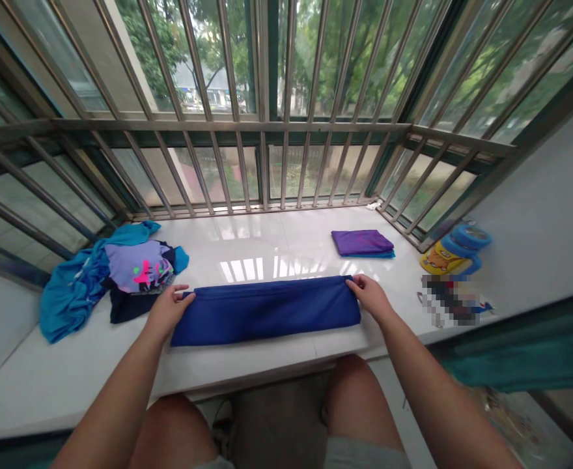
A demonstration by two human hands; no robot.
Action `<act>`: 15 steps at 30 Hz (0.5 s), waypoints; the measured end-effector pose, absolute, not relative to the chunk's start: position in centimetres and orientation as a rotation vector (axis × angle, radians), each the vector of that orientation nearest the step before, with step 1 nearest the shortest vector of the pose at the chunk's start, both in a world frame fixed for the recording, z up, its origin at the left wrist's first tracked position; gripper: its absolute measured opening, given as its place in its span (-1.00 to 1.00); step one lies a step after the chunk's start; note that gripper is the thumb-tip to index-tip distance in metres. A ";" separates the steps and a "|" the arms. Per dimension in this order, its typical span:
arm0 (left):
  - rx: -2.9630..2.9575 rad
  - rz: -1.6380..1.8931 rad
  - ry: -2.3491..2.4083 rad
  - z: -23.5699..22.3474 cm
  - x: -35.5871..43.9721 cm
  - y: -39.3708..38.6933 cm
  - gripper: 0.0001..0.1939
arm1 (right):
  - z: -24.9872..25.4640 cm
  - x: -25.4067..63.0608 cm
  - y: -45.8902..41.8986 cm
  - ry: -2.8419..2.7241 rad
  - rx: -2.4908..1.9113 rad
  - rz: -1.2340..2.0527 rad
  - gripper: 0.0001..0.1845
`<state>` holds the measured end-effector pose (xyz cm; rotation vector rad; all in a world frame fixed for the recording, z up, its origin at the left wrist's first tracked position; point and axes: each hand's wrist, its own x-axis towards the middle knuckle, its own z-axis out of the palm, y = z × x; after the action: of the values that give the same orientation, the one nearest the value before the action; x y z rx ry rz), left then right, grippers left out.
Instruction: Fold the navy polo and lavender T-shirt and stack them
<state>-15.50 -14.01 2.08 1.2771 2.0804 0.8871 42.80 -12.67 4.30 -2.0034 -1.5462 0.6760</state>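
Note:
A dark blue garment point(269, 314), folded into a long flat strip, lies across the white ledge in front of me; its exact kind does not show. At its upper left corner, my left hand point(167, 309) pinches the edge between thumb and fingers. My right hand point(371, 296) grips the opposite upper corner the same way. Just beyond my left hand is a loose pile of clothes, with a lilac printed garment point(133, 266) on top of a bright blue one point(71, 296). Behind the strip, towards the right, rests a neatly folded purple garment point(363, 241).
Metal window bars point(262, 163) close off the ledge at the back and sides. On the right stands a yellow and blue bottle point(450, 251), with a blurred-out object point(452, 299) in front of it. A teal curtain point(525, 345) hangs at the lower right.

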 end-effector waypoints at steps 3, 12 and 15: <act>1.270 0.739 2.218 -0.3 -15.7 -12.4 -0.38 | 2.8 41.7 -11.6 -1.534 -2.153 0.614 -0.68; 1.375 0.642 2.277 -1.5 -16.9 -14.5 -0.58 | 1.1 37.9 -15.2 -1.721 -2.595 0.382 -0.50; 1.181 0.874 2.177 -1.8 -16.9 -15.2 -0.49 | 1.9 37.9 -15.3 -1.766 -2.590 0.370 -0.57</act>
<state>-16.86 -15.20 -1.80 1.1814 2.1765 0.8741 37.94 -15.26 1.91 -2.5895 -1.7656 0.3700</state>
